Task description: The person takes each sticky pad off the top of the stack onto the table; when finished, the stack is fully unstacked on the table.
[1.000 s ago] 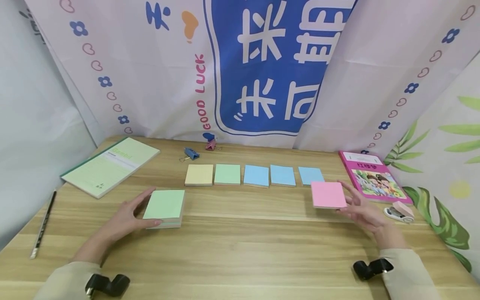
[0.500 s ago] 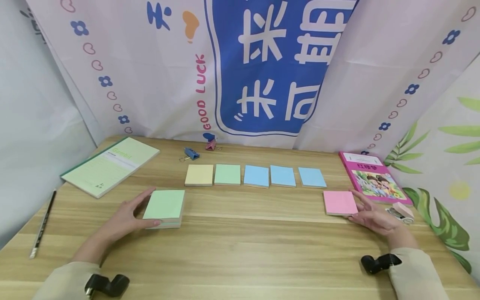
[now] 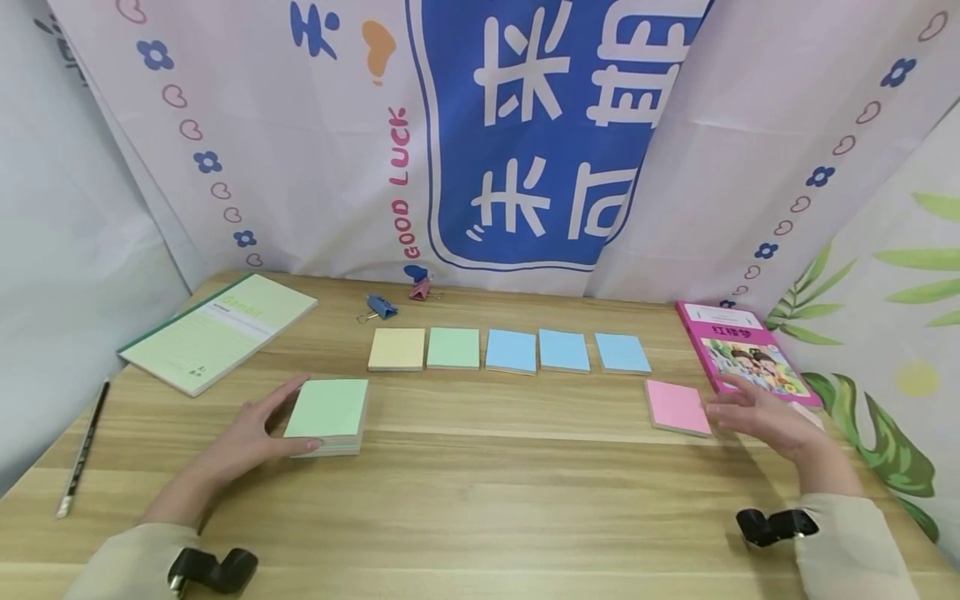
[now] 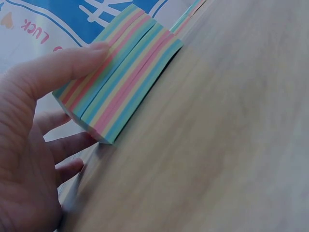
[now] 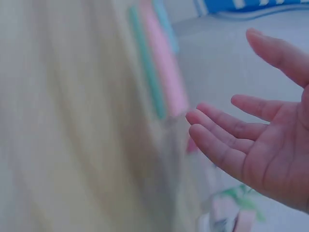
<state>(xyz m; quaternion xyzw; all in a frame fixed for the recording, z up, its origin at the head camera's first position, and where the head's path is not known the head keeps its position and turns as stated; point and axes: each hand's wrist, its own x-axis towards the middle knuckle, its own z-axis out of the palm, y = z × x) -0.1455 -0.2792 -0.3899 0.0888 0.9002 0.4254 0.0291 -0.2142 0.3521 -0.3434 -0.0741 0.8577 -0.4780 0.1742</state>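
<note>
Left hand (image 3: 253, 437) grips the green-topped stack (image 3: 327, 408) at frame left, perhaps to steady it; empty right hand (image 3: 772, 422), fingers loose, hovers beside the pink pad (image 3: 677, 407), frame right.

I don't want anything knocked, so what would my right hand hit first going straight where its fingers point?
Likely the pink pad, just ahead of the right hand, though the hand's height is unclear and it might pass over.

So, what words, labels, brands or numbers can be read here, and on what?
"GOOD LUCK": pink, on the backdrop.
"未来可期": sideways, on its blue panel.
"红楼梦": on the pink book.
"Gamb…": on the green notebook, ending blurred.
Unreadable: smaller print on both covers, markings on the pencil.
</note>
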